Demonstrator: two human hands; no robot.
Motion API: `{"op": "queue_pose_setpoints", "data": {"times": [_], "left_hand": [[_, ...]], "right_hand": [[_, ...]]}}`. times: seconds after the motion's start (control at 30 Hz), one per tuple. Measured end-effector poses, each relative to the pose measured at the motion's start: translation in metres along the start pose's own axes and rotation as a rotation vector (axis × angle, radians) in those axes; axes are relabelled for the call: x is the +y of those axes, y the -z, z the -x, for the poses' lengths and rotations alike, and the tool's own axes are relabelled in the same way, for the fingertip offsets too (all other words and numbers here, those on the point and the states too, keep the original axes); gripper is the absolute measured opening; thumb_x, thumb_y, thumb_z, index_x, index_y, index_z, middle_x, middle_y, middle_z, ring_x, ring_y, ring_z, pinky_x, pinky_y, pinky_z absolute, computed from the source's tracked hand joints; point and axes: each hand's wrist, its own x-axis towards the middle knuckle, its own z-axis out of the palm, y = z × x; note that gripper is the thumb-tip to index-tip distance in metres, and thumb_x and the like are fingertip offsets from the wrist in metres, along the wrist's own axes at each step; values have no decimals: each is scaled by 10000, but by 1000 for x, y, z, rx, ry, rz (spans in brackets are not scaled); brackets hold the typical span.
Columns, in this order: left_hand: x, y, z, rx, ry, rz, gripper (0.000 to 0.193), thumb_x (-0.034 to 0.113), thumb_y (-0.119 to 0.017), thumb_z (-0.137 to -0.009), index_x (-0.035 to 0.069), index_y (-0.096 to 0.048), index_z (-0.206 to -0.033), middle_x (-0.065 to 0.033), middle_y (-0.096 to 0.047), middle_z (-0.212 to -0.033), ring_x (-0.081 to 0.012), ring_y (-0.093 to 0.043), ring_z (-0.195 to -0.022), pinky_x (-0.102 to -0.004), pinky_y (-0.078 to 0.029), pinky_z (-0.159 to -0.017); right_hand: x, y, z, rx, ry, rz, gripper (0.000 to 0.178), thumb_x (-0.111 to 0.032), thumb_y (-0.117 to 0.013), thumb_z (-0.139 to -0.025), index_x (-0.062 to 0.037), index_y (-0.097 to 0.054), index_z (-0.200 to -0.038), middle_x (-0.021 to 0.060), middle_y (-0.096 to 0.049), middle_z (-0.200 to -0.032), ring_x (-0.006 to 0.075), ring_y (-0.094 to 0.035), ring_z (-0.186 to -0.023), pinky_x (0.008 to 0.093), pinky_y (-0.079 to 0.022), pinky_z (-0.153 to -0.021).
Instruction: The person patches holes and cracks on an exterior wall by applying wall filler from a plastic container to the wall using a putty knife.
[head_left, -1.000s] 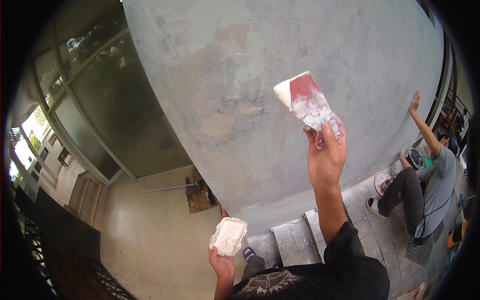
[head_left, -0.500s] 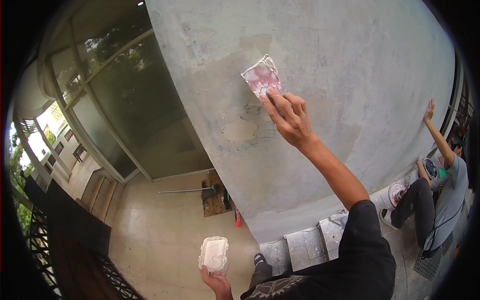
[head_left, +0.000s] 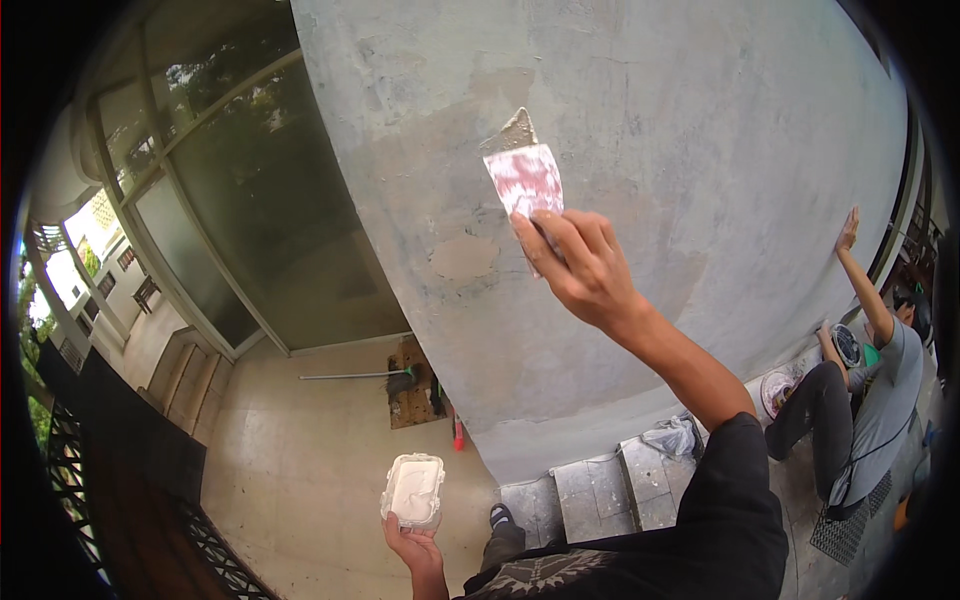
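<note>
My right hand is closed round a reddish-pink putty knife smeared with white filler, its wide blade edge pointing up the wall. The blade lies at the grey plastered wall. Just above its edge sits a fresh greyish patch of filler. Lower on the wall, left of my right hand, is a pale beige patch. Down below, my left hand holds a small rectangular plastic tub from beneath. Creamy white filler fills it, and dried filler crusts its rim.
At the right a co-worker crouches with one raised hand against the wall, beside buckets. Tiled steps run along the wall's foot. A long-handled broom lies on a board by the wall corner. Glass panels stand at left.
My right hand has drawn the putty knife down the wall, uncovering a strip of filler above the blade. The tub in my left hand shifted slightly left and up in view.
</note>
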Motion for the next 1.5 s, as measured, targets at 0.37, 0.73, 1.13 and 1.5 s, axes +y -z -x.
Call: {"op": "queue_pose_setpoints", "data": {"times": [0.37, 0.73, 1.13, 1.5], "left_hand": [[-17, -3, 4, -40, 91, 12, 605, 399, -536, -923, 91, -362, -1413, -198, -419, -1422, -406, -515, -1236, -567, -524, -879], [-12, -19, -38, -172, 131, -11, 563, 368, -529, -932, 93, -387, -1402, -196, -446, -1406, -386, -525, -1237, -554, -536, -880], [-16, -27, -62, -358, 225, 5, 546, 345, -516, -935, 85, -392, -1400, -179, -465, -1402, -375, -549, -1215, -544, -567, -851], [-20, -23, -77, -399, 297, -93, 593, 418, -509, -930, 91, -398, -1412, -144, -507, -1391, -334, -565, -1212, -537, -557, -842]], "right_hand": [[9, -58, -7, -131, 115, 198, 446, -14, -642, -709, 106, -630, -1138, 194, -607, -1076, 216, -573, -852, 309, -504, -782], [-1, 14, -38, -9, -7, 51, 380, 57, -630, -755, 43, -659, -1133, 108, -671, -977, 242, -592, -837, 348, -490, -758], [-13, -42, 18, -131, -49, 34, 395, 37, -625, -742, 37, -652, -1135, 131, -661, -1136, 261, -596, -905, 355, -511, -801], [12, 9, -40, 38, -64, 198, 347, 76, -612, -772, 38, -659, -1114, 117, -699, -994, 259, -602, -863, 351, -498, -759]]}}
